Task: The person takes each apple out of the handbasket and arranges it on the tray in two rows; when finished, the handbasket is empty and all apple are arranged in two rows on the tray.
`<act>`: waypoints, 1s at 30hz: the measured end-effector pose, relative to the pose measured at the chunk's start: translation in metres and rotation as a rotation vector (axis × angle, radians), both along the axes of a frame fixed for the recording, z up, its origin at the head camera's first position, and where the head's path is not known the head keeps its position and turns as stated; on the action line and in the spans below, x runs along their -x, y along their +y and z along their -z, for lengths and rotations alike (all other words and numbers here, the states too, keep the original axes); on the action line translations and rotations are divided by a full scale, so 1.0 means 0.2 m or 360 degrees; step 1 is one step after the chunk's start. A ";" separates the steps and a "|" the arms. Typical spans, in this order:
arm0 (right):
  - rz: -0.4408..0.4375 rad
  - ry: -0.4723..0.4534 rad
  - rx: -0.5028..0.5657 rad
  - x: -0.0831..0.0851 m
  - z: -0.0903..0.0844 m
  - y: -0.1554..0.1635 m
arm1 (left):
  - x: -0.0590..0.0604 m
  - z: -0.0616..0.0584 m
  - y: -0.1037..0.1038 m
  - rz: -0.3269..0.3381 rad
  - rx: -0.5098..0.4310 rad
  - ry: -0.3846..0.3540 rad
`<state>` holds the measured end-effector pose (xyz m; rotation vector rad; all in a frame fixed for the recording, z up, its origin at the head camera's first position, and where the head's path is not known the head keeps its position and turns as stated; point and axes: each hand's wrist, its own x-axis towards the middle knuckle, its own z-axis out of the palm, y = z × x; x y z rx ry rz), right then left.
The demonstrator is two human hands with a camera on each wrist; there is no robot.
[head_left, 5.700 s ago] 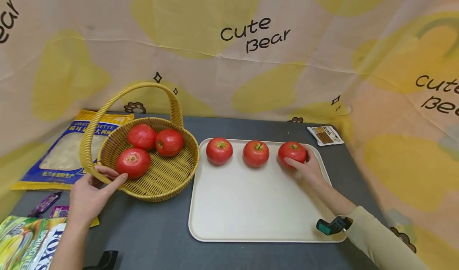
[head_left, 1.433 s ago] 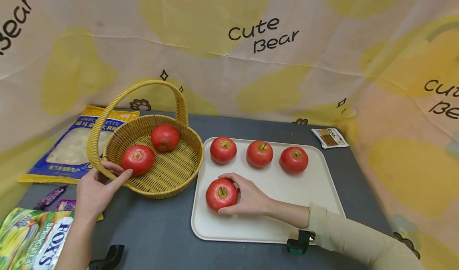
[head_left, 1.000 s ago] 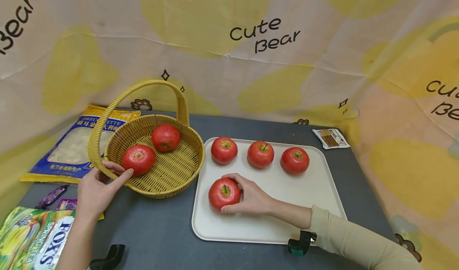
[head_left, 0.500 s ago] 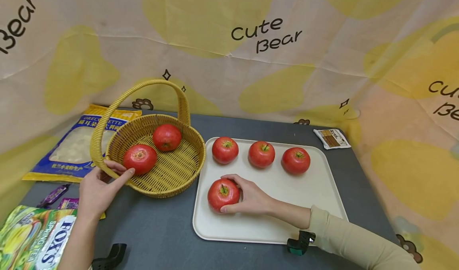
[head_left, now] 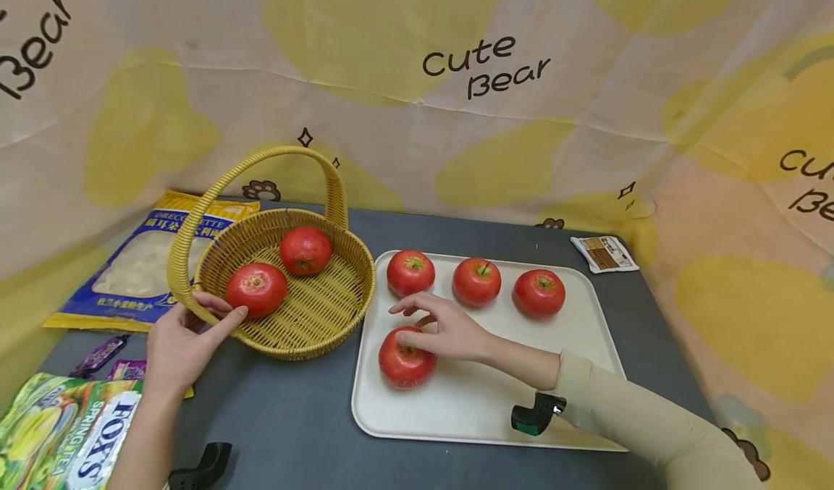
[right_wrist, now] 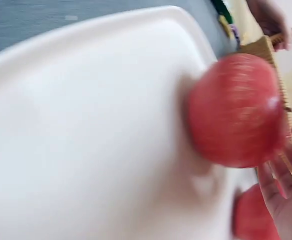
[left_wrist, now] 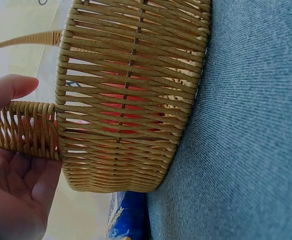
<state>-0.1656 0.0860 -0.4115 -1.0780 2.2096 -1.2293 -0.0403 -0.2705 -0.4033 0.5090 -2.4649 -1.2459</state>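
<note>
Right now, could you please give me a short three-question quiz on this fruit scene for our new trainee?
1. How many apples lie in the basket?
2. True or false: the right hand grips the front apple on the tray.
3. The left hand holds: A) the pasta bag, B) the basket's handle base, C) an apple.

Key: 1. Two. 2. False; its fingers are spread above it, the thumb at most touching. 3. B.

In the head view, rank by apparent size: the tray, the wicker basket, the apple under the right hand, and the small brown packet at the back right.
1. tray
2. wicker basket
3. apple
4. small brown packet, though it lies farther from the camera, which shrinks it.
</note>
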 end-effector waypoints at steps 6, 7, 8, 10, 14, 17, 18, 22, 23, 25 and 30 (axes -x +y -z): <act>-0.0067 -0.0006 0.0122 0.10 -0.11 -0.16 | 0.00 0.00 0.00 0.0005 -0.0006 0.0017; -0.0076 0.0003 0.0128 0.12 -0.12 -0.19 | 0.00 0.00 0.00 0.0006 -0.0003 0.0024; -0.0086 0.0019 0.0130 0.14 -0.14 -0.23 | 0.00 0.00 0.00 0.0008 0.0001 0.0030; -0.0096 0.0066 0.0127 0.17 -0.16 -0.30 | 0.01 0.01 0.01 0.0012 0.0010 0.0044; -0.0095 0.0166 0.0060 0.23 -0.21 -0.45 | 0.02 0.01 0.01 0.0023 0.0020 0.0055; -0.0095 0.0237 -0.0032 0.27 -0.24 -0.57 | 0.01 0.01 0.01 0.0028 0.0018 0.0059; -0.0093 0.0271 -0.0079 0.29 -0.25 -0.62 | 0.01 0.01 0.00 0.0028 0.0018 0.0060; -0.0104 0.0442 -0.0254 0.36 -0.26 -0.76 | 0.01 0.01 0.00 0.0029 0.0017 0.0070; -0.0108 0.0488 -0.0304 0.38 -0.26 -0.79 | 0.01 0.01 0.00 0.0028 0.0019 0.0072; -0.0124 0.0551 -0.0400 0.41 -0.25 -0.84 | 0.01 0.01 0.00 0.0026 0.0018 0.0074; -0.0218 0.0599 -0.0611 0.46 -0.22 -0.94 | 0.00 0.02 0.00 0.0022 0.0015 0.0061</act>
